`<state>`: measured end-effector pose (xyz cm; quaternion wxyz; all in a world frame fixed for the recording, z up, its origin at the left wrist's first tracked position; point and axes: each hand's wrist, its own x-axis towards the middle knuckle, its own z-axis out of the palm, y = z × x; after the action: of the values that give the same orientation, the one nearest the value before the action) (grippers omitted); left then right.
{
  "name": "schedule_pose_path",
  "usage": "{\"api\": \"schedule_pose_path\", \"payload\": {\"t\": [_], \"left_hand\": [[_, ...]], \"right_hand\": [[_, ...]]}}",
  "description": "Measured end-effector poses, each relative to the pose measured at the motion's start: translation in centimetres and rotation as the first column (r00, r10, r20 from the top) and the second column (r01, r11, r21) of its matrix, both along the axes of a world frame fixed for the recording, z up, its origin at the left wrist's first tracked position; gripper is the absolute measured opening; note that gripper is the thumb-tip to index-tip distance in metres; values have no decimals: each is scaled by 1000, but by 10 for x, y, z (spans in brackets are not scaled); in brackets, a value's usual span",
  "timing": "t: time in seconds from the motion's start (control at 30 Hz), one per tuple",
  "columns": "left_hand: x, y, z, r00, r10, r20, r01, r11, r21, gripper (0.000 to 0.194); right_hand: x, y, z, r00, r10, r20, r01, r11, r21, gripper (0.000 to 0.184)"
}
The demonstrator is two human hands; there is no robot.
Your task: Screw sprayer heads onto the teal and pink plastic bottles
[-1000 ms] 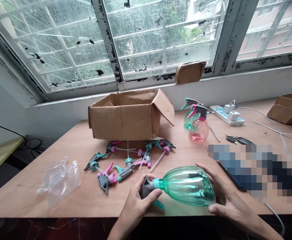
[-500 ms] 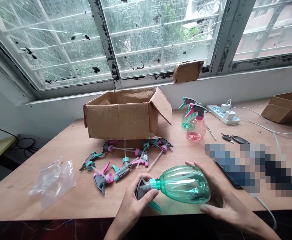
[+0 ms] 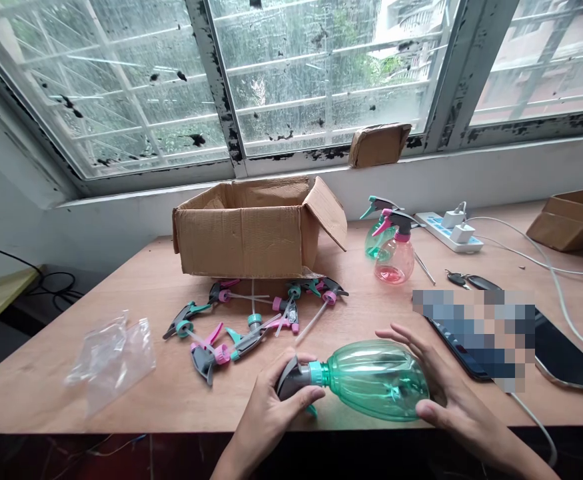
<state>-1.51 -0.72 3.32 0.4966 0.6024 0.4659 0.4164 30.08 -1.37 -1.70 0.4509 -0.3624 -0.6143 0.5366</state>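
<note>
A clear green spray bottle (image 3: 378, 380) lies on its side in the air at the table's front edge, its neck pointing left. My left hand (image 3: 276, 407) is closed around its grey spray head (image 3: 294, 379), the thumb along the near side and the teal trigger tip showing below. At the bottle's base is my right hand (image 3: 448, 390), its fingers spread and raised behind it. The right thumb lies against or very near the base; whether it presses cannot be seen. Several loose spray heads (image 3: 211, 357) with pink or teal collars and thin tubes lie beyond my left hand.
An open cardboard box (image 3: 241, 240) stands behind the loose heads. To its right are a pink spray bottle (image 3: 396, 260), a green one behind it, a power strip (image 3: 448, 233) and keys (image 3: 458, 279). Clear plastic bags (image 3: 116, 363) lie left; a phone (image 3: 578, 363) lies right.
The bottle has shifted slightly right and toward me, and its spray head has turned, with less of the trigger showing. My right thumb has come closer onto the base. The view has shifted slightly.
</note>
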Motion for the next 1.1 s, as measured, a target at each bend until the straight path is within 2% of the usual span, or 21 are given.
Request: {"api": "schedule_pose_path", "payload": {"t": [0.07,0.13,0.23,0.33,0.43,0.5,0.6,0.73,0.83,0.97,1.1], "left_hand": [[1,1,4,1000,-9,6,8,997,72,31],[1,1,9,999,-40,16,39,996,75,29],[1,0,11,998,-65,12,64,998,21,30],[0,-1,8,1000,-28,15,28,999,-30,37],[-2,1,2,999,-4,33,7,997,-79,43],[-2,3,-3,998,16,61,-11,996,-91,46],[-1,5,-6,993,57,105,-46,993,-110,48],[1,5,-3,993,58,105,-48,994,-99,43],[2,5,0,993,57,104,-47,995,-93,41],[2,4,0,990,71,122,-59,994,-94,42],[2,1,1,991,69,114,-64,997,-50,40]], "right_hand": [[1,0,-2,998,-17,59,14,998,57,77],[2,0,-2,997,-4,83,-2,997,71,72],[3,0,3,997,46,69,-48,998,27,89],[4,0,7,989,120,92,-120,993,1,105],[6,-1,4,984,162,70,-160,987,-33,99],[7,-1,0,989,122,80,-119,992,-41,95],[6,-1,-5,987,17,162,-29,997,69,88],[1,-1,-6,977,-48,209,-6,968,252,81],[2,-1,-8,979,-46,200,12,985,170,83],[7,-1,-8,986,17,168,-16,1000,-8,98],[8,3,-3,992,25,123,-20,999,-37,103]]}}
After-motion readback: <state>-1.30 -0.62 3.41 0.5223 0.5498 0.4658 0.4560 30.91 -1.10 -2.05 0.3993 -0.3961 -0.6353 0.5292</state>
